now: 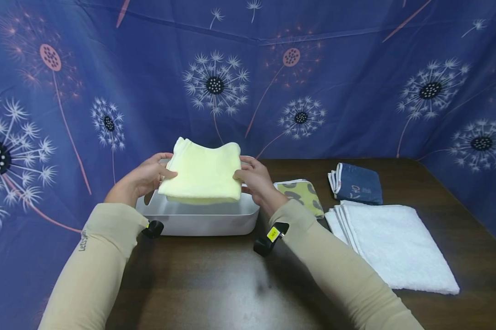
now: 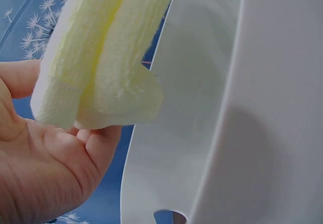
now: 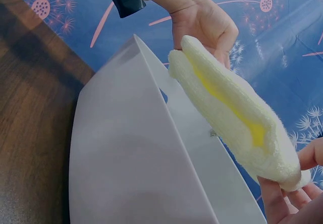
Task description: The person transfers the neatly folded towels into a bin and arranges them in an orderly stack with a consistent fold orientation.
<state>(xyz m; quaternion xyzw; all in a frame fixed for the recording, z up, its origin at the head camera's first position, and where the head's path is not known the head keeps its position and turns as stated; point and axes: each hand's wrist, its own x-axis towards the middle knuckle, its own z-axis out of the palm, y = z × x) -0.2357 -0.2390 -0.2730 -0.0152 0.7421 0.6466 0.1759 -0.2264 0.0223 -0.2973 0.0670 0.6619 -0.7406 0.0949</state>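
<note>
A folded pale yellow towel (image 1: 204,172) is held up over a white plastic bin (image 1: 206,224). My left hand (image 1: 146,176) pinches its left edge, thumb on top and fingers beneath. At the opposite edge my right hand (image 1: 256,178) grips the towel the same way. The left wrist view shows the towel's thick folded layers (image 2: 101,57) above the palm, beside the bin's wall (image 2: 262,133). From the right wrist, the towel (image 3: 237,113) appears tilted above the bin's rim, apart from it. Part of the bin's inside is hidden by the towel.
Right of the bin lies a folded green patterned cloth (image 1: 303,195), partly behind my right forearm. A folded dark blue cloth (image 1: 357,183) and a large folded white towel (image 1: 396,243) lie farther right on the brown wooden table (image 1: 215,284). A blue dandelion-print curtain (image 1: 256,91) stands behind.
</note>
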